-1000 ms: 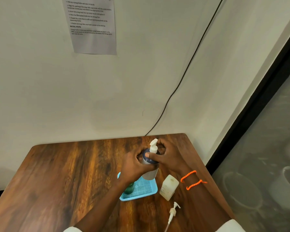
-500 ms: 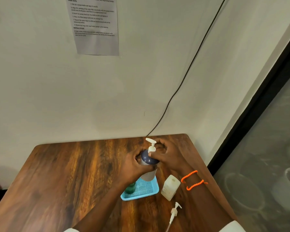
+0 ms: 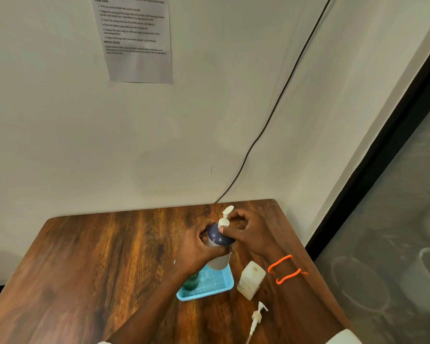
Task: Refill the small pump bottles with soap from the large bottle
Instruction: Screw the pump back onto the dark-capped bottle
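Gripped by both hands, the large bottle (image 3: 219, 254) stands upright over the far end of the blue tray (image 3: 206, 285), though whether its base touches the mesh or hovers just above it is hard to tell from this angle. Starting at the left, the left hand (image 3: 199, 247) wraps its fingers round the bottle's shoulder and body, holding it steady; just below that wrist a small green bottle (image 3: 191, 281) sits in the tray, half hidden by the forearm. At the middle, the right hand (image 3: 243, 232) pinches the white pump head (image 3: 224, 219) at its collar above the dark cap, thumb on the near side and fingers curled behind, which looks like a twist to unscrew it. Further right, a small pale bottle (image 3: 250, 279) stands open on the wooden table (image 3: 97, 256) just beside the tray, and its loose pump (image 3: 257, 316) lies nearer the table's front edge. The risks follow from this crowding: if the collar gives suddenly, the right elbow or wrist could swing into the open pale bottle and tip it; a slack left grip would let the body spin with the cap; and a dripping dip tube lifted out carelessly could trail soap across the table
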